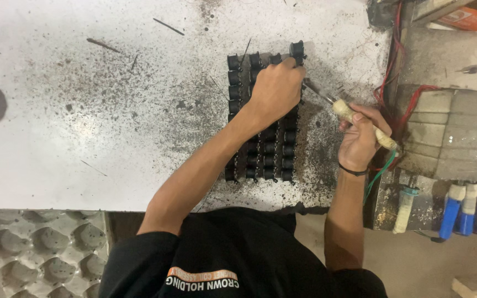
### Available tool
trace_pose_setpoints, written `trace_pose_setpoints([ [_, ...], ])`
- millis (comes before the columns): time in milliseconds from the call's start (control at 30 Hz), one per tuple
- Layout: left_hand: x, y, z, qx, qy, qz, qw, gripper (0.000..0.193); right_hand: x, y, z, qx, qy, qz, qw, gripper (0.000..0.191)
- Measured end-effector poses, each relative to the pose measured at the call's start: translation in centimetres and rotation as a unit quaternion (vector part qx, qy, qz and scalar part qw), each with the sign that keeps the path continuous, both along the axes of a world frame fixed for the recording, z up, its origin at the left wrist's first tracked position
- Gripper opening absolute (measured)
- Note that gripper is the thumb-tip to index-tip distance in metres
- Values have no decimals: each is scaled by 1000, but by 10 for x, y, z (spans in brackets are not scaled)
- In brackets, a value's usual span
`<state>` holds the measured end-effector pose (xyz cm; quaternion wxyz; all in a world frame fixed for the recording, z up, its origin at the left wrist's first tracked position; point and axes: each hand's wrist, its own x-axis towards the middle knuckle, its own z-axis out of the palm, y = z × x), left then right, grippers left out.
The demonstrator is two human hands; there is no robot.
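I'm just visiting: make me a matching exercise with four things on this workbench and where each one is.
Things:
1. left hand
2. right hand
3. blue-handled tools
4. moulded grey tray

Places:
A. bottom left corner
B. on the grid of black parts
C. standing at the right edge
D. gripping a tape-wrapped tool

Pairs: 1-B, 2-D, 3-C, 4-A

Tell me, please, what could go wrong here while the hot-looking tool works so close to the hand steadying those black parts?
The tool in the right hand points its metal tip at the left hand, which presses on the black parts; a slip could catch the fingers. The parts stand loose in rows, so a nudge may topple some. The red wires near the tool could snag it.
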<state>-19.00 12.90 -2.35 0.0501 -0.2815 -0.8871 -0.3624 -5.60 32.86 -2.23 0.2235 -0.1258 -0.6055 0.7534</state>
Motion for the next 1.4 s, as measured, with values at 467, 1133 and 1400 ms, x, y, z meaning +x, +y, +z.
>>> trace_pose_setpoints([
  [467, -20, -18, 103, 101, 179, 46, 978, 22, -23, 11, -21, -69, 40, -14, 997, 16],
  [1133, -26, 2, 2, -6, 33, 6, 999, 12, -31, -1, -4, -45, -8, -22, 999, 20],
  [1400, -23, 4, 4, 4, 35, 8, 999, 6, -29, -3, -7, -28, -29, -46, 998, 21],
])
